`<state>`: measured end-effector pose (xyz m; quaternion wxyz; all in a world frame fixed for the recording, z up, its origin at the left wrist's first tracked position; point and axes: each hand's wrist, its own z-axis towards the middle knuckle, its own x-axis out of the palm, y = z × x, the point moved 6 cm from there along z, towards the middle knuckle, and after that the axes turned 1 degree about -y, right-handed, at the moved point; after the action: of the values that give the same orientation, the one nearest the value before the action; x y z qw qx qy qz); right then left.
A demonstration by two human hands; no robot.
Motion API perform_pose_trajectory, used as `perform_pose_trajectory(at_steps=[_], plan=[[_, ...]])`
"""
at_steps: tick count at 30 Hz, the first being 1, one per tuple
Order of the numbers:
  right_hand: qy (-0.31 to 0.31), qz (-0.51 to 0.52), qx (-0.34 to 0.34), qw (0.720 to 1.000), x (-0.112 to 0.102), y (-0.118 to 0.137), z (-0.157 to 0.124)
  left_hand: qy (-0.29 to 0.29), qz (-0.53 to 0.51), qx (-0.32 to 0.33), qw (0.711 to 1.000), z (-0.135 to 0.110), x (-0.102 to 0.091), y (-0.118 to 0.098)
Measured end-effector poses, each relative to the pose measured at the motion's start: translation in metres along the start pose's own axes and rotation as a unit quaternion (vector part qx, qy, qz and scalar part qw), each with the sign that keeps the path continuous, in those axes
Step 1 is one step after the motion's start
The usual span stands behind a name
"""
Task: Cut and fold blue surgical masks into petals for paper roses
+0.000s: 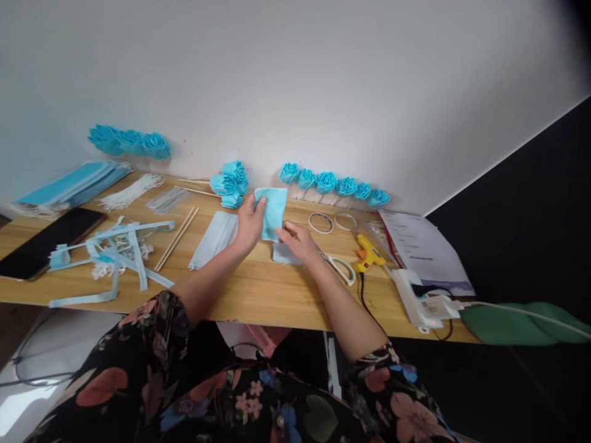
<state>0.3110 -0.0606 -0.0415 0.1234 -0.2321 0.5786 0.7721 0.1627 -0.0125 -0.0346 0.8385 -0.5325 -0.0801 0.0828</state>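
Between my two hands is a rectangular piece of light blue mask fabric [274, 211], raised above the wooden table. My left hand [250, 223] pinches its left edge, thumb on the front. At the lower right corner, my right hand [297, 237] grips the same piece with thumb and fingers. Below it, a paler fabric piece [284, 253] lies on the table, partly covered by my right hand. Pale blue pleated mask sheets [211, 241] rest left of my left forearm. White-handled scissors [342, 268] lie beside my right wrist, their blades partly hidden.
Blue fabric flowers [326, 182] line the wall, with a bunch [231, 184] nearer the middle. A yellow glue gun [368, 253], power strip [410, 298] and papers [425, 246] occupy the right. Cut strips [137, 258], wooden sticks [176, 240], a phone [50, 243] and masks [69, 184] lie left.
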Motion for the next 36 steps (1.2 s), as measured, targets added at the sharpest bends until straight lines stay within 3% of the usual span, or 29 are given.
perform_pose_trajectory(at_steps=[4, 8, 13, 18, 24, 29, 32, 36], plan=[[-0.033, 0.155, 0.027, 0.987, -0.003, -0.009, 0.004, 0.031, 0.038, 0.032, 0.998, -0.011, 0.006, -0.01], [-0.085, 0.158, 0.068, 0.981, -0.001, -0.021, 0.005, 0.051, 0.054, 0.04, 0.996, -0.019, 0.012, -0.014], [-0.137, 0.194, 0.05, 0.97, -0.013, -0.015, 0.004, 0.036, 0.037, 0.038, 0.998, -0.015, 0.009, -0.014], [-0.167, 0.265, 0.049, 0.949, -0.022, -0.012, 0.005, 0.072, 0.043, 0.02, 0.996, -0.018, 0.014, -0.007], [-0.222, 0.233, 0.008, 0.947, -0.032, -0.01, 0.003, 0.139, 0.009, -0.003, 0.99, -0.028, 0.026, -0.008], [-0.243, 0.211, 0.001, 0.947, -0.036, -0.008, 0.001, 0.17, -0.138, -0.112, 0.969, -0.03, 0.034, 0.001], [-0.244, 0.215, 0.005, 0.946, -0.037, -0.009, 0.001, 0.179, -0.17, -0.162, 0.956, -0.03, 0.037, 0.009], [-0.232, 0.212, 0.013, 0.949, -0.039, -0.01, 0.002, 0.191, -0.125, -0.133, 0.964, -0.029, 0.036, 0.008]])
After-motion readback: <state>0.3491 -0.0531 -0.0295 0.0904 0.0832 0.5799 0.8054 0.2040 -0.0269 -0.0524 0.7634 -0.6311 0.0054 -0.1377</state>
